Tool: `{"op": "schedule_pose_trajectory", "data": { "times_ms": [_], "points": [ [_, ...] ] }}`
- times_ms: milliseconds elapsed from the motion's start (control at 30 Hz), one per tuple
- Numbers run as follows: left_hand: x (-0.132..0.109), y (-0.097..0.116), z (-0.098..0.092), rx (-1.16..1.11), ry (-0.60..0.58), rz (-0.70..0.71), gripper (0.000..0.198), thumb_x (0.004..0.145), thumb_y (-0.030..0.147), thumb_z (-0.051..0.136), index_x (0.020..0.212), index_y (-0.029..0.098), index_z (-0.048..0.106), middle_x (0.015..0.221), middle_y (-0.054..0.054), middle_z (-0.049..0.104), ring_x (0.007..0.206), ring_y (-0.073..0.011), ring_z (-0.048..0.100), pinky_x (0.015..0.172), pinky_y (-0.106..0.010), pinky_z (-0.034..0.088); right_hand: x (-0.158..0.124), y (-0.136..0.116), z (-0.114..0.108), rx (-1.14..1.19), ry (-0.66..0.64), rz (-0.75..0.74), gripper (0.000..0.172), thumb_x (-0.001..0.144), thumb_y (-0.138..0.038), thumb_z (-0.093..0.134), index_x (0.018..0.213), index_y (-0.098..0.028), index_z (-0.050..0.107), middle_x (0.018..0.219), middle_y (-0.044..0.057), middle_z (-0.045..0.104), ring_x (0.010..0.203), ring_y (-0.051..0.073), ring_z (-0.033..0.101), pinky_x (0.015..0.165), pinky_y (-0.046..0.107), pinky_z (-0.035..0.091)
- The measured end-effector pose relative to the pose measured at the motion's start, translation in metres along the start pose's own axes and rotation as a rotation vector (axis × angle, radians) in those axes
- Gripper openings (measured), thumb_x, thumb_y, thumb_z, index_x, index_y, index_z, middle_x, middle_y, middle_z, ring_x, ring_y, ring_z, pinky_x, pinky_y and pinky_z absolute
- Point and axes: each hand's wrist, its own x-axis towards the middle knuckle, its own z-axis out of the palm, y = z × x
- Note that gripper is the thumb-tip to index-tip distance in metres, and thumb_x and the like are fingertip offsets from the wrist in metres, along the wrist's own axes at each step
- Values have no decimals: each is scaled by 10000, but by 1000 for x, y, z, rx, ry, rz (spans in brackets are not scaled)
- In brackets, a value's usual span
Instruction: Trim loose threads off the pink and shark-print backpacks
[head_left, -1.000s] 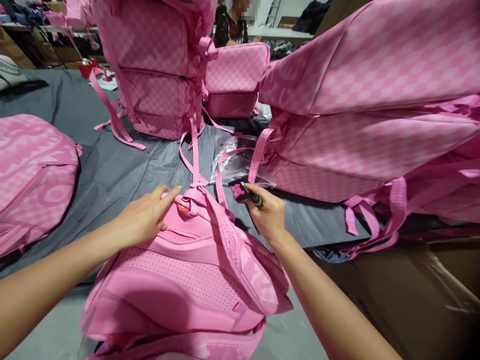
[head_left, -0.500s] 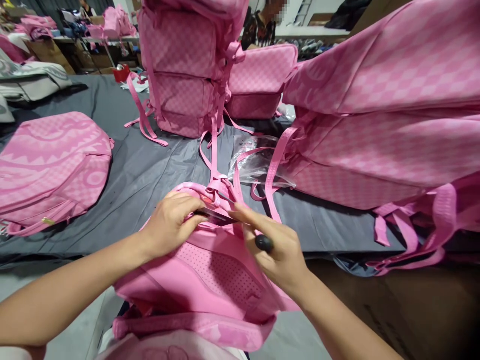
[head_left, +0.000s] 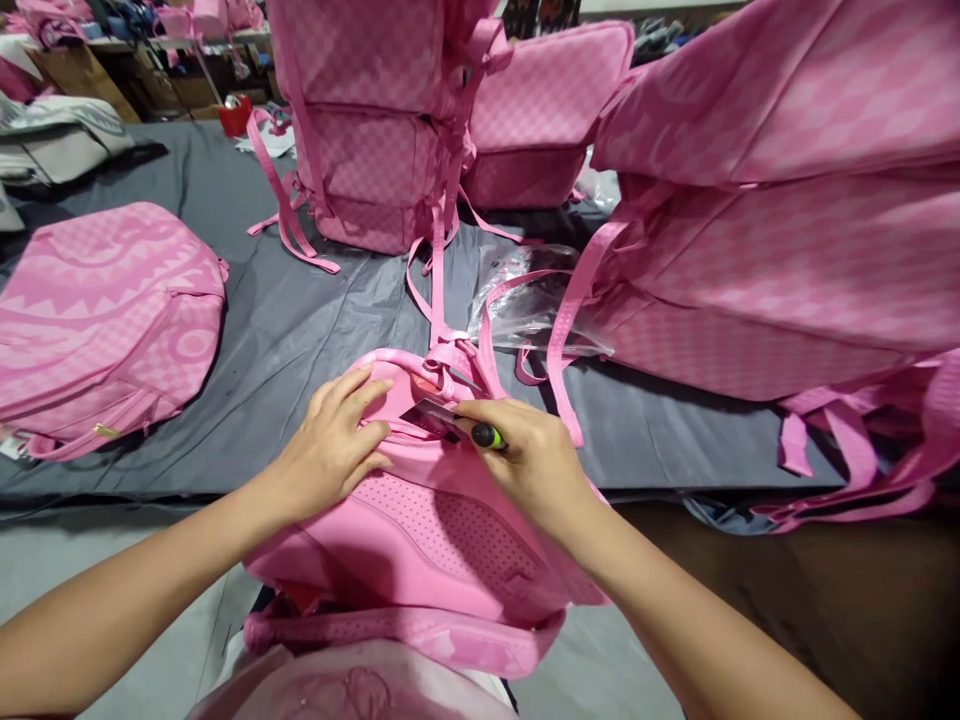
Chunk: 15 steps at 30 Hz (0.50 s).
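A pink backpack (head_left: 442, 540) lies at the lower centre of the frame, on the near edge of a grey-covered table (head_left: 300, 330), with its perforated back panel facing up. The left hand (head_left: 330, 452) rests flat and unclenched on the bag's upper end, its fingers spread just below the top handle. The right hand (head_left: 534, 462) is curled closed around a pen-like tool (head_left: 487, 437) with a green band, and a small dark card (head_left: 429, 413) sits between the two hands. A clear plastic bag (head_left: 525, 300) lies just beyond. Stacked checkered backpacks (head_left: 375, 120) fill the upper centre and right, and another backpack (head_left: 97, 310) lies at the left.
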Motion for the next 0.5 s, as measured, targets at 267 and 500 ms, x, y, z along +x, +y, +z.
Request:
{"op": "schedule_pose_trajectory", "data": {
  "times_ms": [267, 500],
  "points": [
    [-13, -3, 8, 14, 144, 47, 167, 871, 335, 701, 972, 202, 702, 1280, -132, 523, 1262, -283, 481, 1156, -541, 394, 14, -10, 3, 32, -103, 26, 322, 726, 47, 595, 892, -196, 725, 907, 37, 760, 867, 201, 693, 762, 287, 507],
    [-20, 0, 6, -11, 169, 11, 198, 863, 284, 716, 1056, 284, 677, 1182, -75, 601, 1188, -245, 567, 1145, -537, 417, 29, -18, 17, -214, -505, 48, 156, 785, -55, 691, 835, -192, 747, 778, 55, 757, 708, 212, 697, 577, 281, 388]
  ]
}}
